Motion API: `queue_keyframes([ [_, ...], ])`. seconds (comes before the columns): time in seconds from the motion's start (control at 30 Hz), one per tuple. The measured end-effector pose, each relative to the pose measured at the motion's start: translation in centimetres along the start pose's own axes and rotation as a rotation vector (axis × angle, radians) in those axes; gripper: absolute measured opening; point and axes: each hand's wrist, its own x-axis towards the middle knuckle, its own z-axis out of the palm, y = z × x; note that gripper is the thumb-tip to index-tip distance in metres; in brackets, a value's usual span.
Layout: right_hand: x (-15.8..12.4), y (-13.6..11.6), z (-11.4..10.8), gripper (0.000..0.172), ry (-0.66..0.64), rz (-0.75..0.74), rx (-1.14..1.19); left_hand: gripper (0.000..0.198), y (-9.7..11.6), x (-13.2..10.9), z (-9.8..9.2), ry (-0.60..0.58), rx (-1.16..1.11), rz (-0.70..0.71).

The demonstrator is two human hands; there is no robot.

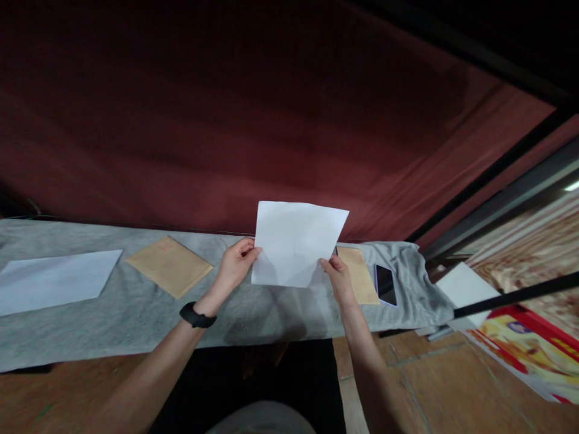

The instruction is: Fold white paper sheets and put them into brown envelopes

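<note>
A blank white sheet of paper [298,244] is held up above the cloth-covered table. My left hand [236,263] pinches its left edge between thumb and fingers, and a black watch sits on that wrist. At the sheet's lower right edge, my right hand [338,278] is closed on the paper, thumb in front. Left of my left hand lies a brown envelope [169,265]. Another brown envelope [359,276] rests behind and to the right of my right hand, partly covered by the hand and the sheet.
A stack of white paper [54,280] lies at the table's left. To the right is a phone [386,284] on the grey cloth [271,313]. A dark red curtain [271,120] hangs behind. A colourful red and yellow box [534,352] stands by the right end, near black metal bars.
</note>
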Motion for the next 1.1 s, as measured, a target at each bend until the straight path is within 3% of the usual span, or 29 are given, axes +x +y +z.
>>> queue_keyframes([
  [0.2, -1.4, 0.8, -1.4, 0.031, -0.022, -0.055, -0.066, 0.031, -1.7, -1.8, -1.0, -0.058, 0.082, 0.011],
  [0.3, -2.7, 1.7, -2.3, 0.026, -0.100, -0.111, -0.182, 0.023, -2.9, -3.6, -1.6, -0.125, 0.172, 0.060],
  [0.43, -5.0, 4.4, -3.1, 0.021, -0.191, -0.186, -0.377, 0.018, -5.9, -5.9, -2.1, -0.237, 0.306, 0.106],
  [0.6, -7.8, 8.3, -3.9, 0.019, -0.247, -0.104, -0.511, 0.018, -10.2, -8.4, -2.4, -0.288, 0.434, 0.049],
  [0.73, -9.1, 9.2, -4.1, 0.026, -0.296, -0.115, -0.527, 0.019, -12.0, -9.7, -2.5, -0.309, 0.538, 0.117],
  [0.87, -8.5, 9.1, -3.6, 0.031, -0.300, -0.116, -0.561, 0.025, -12.7, -9.5, -2.4, -0.277, 0.596, 0.119],
  [1.03, -6.0, 9.6, -2.0, 0.015, -0.185, -0.080, -0.647, 0.016, -12.5, -8.3, -1.9, -0.234, 0.629, 0.087],
  [1.1, -5.2, 9.9, -1.3, 0.014, -0.125, -0.058, -0.736, 0.022, -12.2, -8.0, -1.5, -0.199, 0.696, 0.061],
])
